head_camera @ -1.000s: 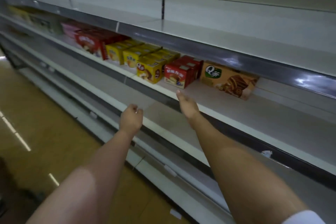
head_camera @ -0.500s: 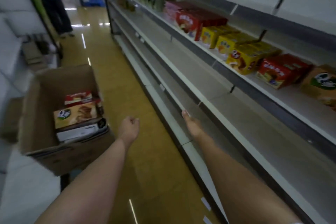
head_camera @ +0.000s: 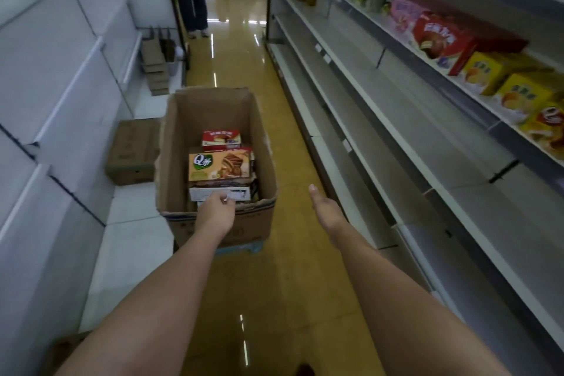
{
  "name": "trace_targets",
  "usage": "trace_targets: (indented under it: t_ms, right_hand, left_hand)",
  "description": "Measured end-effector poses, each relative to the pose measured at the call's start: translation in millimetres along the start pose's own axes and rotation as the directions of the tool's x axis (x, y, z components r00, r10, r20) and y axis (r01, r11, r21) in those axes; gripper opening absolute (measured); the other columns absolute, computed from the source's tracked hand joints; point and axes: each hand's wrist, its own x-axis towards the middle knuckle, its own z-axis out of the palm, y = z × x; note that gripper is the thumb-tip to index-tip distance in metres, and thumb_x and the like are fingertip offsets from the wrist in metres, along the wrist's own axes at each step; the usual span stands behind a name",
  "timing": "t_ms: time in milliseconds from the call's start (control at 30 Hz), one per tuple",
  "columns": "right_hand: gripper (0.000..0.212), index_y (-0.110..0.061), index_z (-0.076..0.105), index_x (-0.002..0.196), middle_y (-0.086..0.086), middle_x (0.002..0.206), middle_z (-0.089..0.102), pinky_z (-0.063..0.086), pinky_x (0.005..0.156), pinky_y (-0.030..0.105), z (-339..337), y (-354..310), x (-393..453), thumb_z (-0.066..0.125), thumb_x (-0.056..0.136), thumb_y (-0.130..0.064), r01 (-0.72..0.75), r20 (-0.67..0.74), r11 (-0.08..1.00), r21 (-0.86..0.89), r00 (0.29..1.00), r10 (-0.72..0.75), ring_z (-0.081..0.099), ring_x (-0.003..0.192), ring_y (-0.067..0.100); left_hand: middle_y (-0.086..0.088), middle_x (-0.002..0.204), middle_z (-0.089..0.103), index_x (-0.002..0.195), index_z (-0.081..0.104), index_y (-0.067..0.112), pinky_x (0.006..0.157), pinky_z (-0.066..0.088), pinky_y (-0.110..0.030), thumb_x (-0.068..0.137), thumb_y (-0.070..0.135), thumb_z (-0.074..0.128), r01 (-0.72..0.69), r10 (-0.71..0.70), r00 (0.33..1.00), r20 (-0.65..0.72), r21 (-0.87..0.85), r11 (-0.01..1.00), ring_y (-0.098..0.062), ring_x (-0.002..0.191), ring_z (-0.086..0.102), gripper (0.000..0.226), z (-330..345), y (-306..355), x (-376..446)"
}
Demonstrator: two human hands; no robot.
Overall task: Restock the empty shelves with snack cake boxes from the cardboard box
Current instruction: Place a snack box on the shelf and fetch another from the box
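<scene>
ok so my left hand (head_camera: 217,210) is loosely curled and empty at the near rim of the cardboard box (head_camera: 171,143), right hand (head_camera: 326,208) flat over the aisle, so I'd grab the top orange snack cake box (head_camera: 219,165) with both hands by its short ends.

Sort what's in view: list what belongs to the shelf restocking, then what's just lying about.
Job:
open brown cardboard box
orange snack cake box with chocolate cake picture
red snack cake box behind it
bare grey metal shelves
left hand
right hand

Lying about:
closed brown carton on the floor
flattened cardboard stack
</scene>
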Motion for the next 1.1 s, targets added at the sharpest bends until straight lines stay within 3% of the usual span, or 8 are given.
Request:
trace_targets:
  t_ms: [133, 233, 433, 533, 867, 967, 1100]
  right_hand:
    - [0.074, -0.010, 0.043, 0.142, 0.011, 0.147, 0.042, 0.030, 0.110, 0.044, 30.5, -28.9, 28.4, 0.035, 0.092, -0.065, 0.032, 0.035, 0.999, -0.026, 0.999, -0.031, 0.038, 0.136, 0.031]
    - [0.068, -0.010, 0.042, 0.143, 0.011, 0.148, 0.040, 0.030, 0.109, 0.041, 49.5, -49.8, 56.4, 0.033, 0.096, -0.059, 0.075, 0.082, 0.995, -0.061, 0.994, -0.070, 0.037, 0.137, 0.031]
    - [0.062, -0.008, 0.050, 0.134, 0.014, 0.142, 0.046, 0.035, 0.107, 0.040, 83.3, -101.1, 123.1, 0.034, 0.097, -0.055, 0.141, 0.163, 0.988, -0.064, 0.978, -0.129, 0.043, 0.130, 0.032]
    - [0.059, -0.009, 0.048, 0.136, 0.011, 0.139, 0.049, 0.035, 0.103, 0.038, 94.0, -122.7, 156.1, 0.033, 0.099, -0.053, 0.148, 0.190, 0.987, -0.069, 0.973, -0.132, 0.043, 0.130, 0.030]
    - [0.070, -0.006, 0.026, 0.149, 0.012, 0.151, 0.036, 0.032, 0.107, 0.037, 139.8, -138.4, 267.8, 0.038, 0.097, -0.052, 0.034, 0.211, 0.987, -0.160, 0.978, 0.000, 0.037, 0.136, 0.030]
    - [0.065, -0.005, 0.030, 0.146, 0.013, 0.145, 0.042, 0.036, 0.097, 0.033, 154.3, -148.5, 301.7, 0.039, 0.099, -0.048, -0.008, 0.181, 0.992, -0.125, 0.983, 0.031, 0.042, 0.131, 0.030]
    - [0.055, -0.003, 0.041, 0.137, 0.015, 0.133, 0.053, 0.040, 0.091, 0.034, 173.0, -151.6, 341.4, 0.038, 0.100, -0.043, -0.054, 0.138, 0.994, -0.090, 0.988, 0.067, 0.052, 0.120, 0.030]
  left_hand:
    - [-0.008, 0.131, 0.056, 0.135, 0.050, 0.013, 0.078, 0.042, -0.030, 0.102, 0.027, 0.041, 0.030, -0.031, 0.999, -0.024, -0.037, 0.999, -0.026, 0.103, 0.056, 0.037, -18.5, -14.4, 27.6]
    - [-0.009, 0.129, 0.058, 0.131, 0.052, 0.013, 0.087, 0.043, -0.034, 0.101, 0.026, 0.042, 0.071, -0.074, 0.995, -0.072, -0.043, 0.997, -0.029, 0.113, 0.054, 0.034, -28.1, -23.8, 50.3]
    - [-0.007, 0.126, 0.060, 0.127, 0.054, 0.015, 0.093, 0.045, -0.036, 0.101, 0.031, 0.043, 0.186, -0.189, 0.974, -0.126, -0.030, 0.982, -0.028, 0.114, 0.055, 0.032, -38.9, -27.4, 110.6]
    - [-0.009, 0.129, 0.057, 0.131, 0.050, 0.011, 0.080, 0.040, -0.029, 0.102, 0.029, 0.042, 0.222, -0.225, 0.969, -0.104, -0.042, 0.974, -0.027, 0.116, 0.054, 0.036, -39.2, -15.9, 142.1]
    - [-0.015, 0.144, 0.045, 0.144, 0.035, 0.007, 0.104, 0.037, -0.040, 0.100, 0.030, 0.044, 0.287, -0.284, 0.958, 0.040, -0.104, 0.952, -0.032, 0.130, 0.043, 0.050, -22.4, -25.4, 253.6]
    - [-0.016, 0.146, 0.041, 0.147, 0.029, 0.007, 0.105, 0.036, -0.042, 0.101, 0.032, 0.043, 0.298, -0.292, 0.954, 0.069, -0.088, 0.951, -0.033, 0.133, 0.040, 0.054, -17.9, -31.4, 292.4]
    - [-0.018, 0.140, 0.047, 0.142, 0.035, 0.003, 0.100, 0.039, -0.039, 0.101, 0.032, 0.043, 0.307, -0.295, 0.948, 0.122, -0.099, 0.947, -0.034, 0.127, 0.046, 0.051, -3.1, -39.7, 337.5]
